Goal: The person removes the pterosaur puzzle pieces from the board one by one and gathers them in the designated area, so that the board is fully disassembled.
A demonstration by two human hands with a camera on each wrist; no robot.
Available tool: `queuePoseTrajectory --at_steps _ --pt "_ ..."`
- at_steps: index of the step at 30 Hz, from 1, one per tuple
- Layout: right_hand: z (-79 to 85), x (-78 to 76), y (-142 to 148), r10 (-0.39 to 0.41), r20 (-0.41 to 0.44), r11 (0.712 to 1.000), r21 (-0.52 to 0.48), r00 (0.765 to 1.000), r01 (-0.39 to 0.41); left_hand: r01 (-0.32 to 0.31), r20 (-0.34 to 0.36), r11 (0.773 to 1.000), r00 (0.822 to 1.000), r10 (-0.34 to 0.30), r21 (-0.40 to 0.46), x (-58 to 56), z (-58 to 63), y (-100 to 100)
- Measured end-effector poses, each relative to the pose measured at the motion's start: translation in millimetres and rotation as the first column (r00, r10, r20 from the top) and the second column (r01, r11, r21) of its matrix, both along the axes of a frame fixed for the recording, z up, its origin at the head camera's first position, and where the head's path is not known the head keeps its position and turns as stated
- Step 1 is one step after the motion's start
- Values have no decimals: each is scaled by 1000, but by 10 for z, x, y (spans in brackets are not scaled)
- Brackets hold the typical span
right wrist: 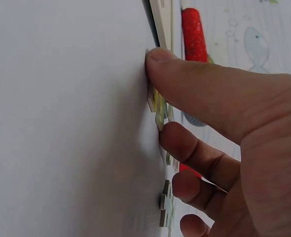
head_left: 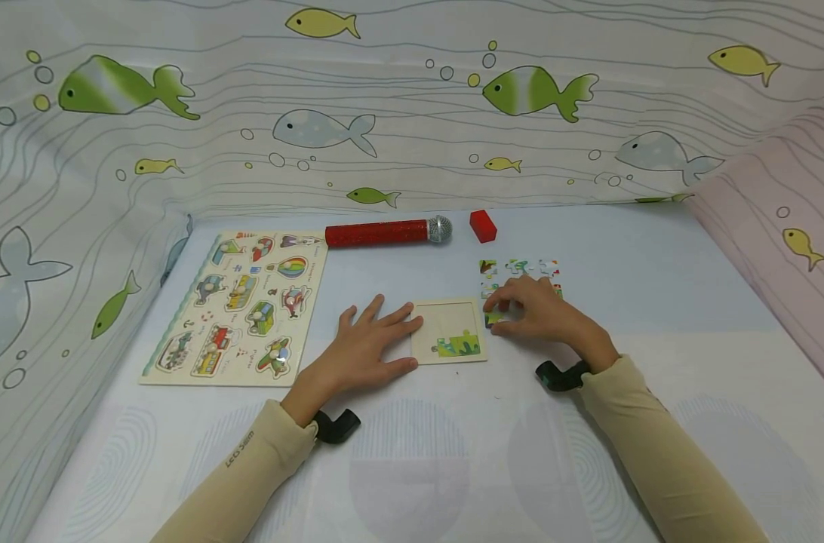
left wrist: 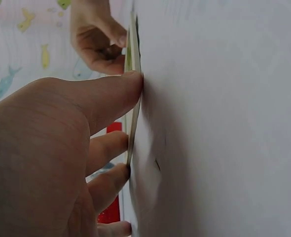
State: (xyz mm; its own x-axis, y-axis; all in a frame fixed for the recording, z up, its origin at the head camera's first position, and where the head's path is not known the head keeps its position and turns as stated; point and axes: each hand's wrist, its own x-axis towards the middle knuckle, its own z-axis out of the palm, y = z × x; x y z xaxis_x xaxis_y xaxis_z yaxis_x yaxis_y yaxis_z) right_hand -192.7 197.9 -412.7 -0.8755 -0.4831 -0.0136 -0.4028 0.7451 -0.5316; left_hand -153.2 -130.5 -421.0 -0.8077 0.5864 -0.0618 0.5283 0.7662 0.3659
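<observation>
My left hand (head_left: 364,351) lies spread, its fingertips and thumb touching the left edge of a small square wooden puzzle tray (head_left: 446,309). Joined green puzzle pieces (head_left: 461,344) lie in the tray's lower right part. Just right of the tray, my right hand (head_left: 541,313) pinches a puzzle piece (head_left: 493,318) low at the table, between thumb and index finger. Beyond and beneath that hand are several loose puzzle pieces (head_left: 521,267), partly hidden by it. In the right wrist view, the thumb (right wrist: 185,79) and curled fingers stand around the thin piece edges.
A large wooden picture board (head_left: 232,317) with vehicle shapes lies at the left. A red microphone (head_left: 378,233) with a silver head lies behind the tray, and a red block (head_left: 483,226) is to its right. Fish-printed cloth walls (head_left: 412,98) rise around the table.
</observation>
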Motion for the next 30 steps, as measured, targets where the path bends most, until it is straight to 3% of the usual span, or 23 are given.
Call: queuePoseTrajectory --at_steps 19,30 --pt "-39 -18 -5 -17 -19 1000 -12 1000 17 -2 2 1000 1000 2 3 3 4 0" --pt "-36 0 -18 23 -28 991 -133 999 -27 -2 4 1000 1000 2 0 -6 -1 0"
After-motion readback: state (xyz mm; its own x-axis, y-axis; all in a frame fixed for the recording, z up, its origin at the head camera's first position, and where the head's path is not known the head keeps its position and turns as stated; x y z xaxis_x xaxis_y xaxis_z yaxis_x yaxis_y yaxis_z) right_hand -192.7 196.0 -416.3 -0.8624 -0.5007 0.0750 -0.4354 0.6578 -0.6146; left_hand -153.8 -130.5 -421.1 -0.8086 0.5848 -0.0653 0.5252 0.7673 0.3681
